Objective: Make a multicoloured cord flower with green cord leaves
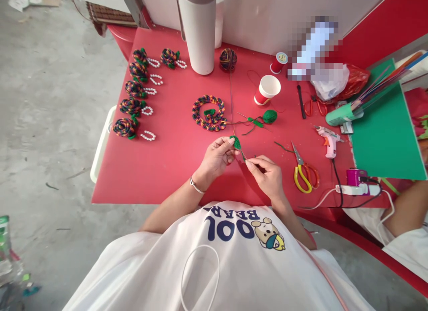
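My left hand pinches a small green crocheted piece just above the red table. My right hand is closed in a pinch right beside it, on something thin, perhaps a hook or the green yarn; I cannot make it out. A coiled multicolour cord spiral lies beyond the hands. A green yarn ball and loose green strands lie to its right. A multicolour yarn ball sits at the back.
Several finished yarn rosettes with white bead loops line the left side. A white flask, red paper cup, scissors, glue gun, power strip and green sheet stand around. Another person's arm is at the right.
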Demonstrator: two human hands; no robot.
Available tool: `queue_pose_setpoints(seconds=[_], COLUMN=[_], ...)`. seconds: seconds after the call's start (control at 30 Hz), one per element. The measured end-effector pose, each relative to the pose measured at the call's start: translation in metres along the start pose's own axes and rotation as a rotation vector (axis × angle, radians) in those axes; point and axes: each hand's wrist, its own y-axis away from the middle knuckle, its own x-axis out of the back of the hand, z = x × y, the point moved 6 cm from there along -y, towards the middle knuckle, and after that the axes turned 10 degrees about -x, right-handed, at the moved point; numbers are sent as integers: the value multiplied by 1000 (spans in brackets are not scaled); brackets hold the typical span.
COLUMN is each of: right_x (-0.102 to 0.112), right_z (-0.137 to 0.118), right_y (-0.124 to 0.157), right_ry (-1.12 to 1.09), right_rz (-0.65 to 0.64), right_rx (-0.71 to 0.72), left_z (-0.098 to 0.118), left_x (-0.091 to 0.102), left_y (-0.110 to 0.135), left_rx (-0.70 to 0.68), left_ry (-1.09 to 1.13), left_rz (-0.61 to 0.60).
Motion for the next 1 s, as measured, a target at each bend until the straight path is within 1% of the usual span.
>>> queue_pose_setpoints(seconds=[0.27, 0.63, 0.8, 1.0], right_x=[3, 3, 4, 3], right_z=[3, 3, 5, 4], right_y=[1, 1, 2, 2], right_ry=[39, 48, 38, 21], right_rz=[17, 17, 21, 21], right_rx=[-6, 6, -13, -12], left_z=[5, 3, 2, 1], left_x=[-1, 0, 2, 4], left_y=[1, 1, 0, -1], left_rx=[-39, -33, -40, 3], left_ry=[-46, -75, -73, -38], left_rz=[6, -13, -24, 33])
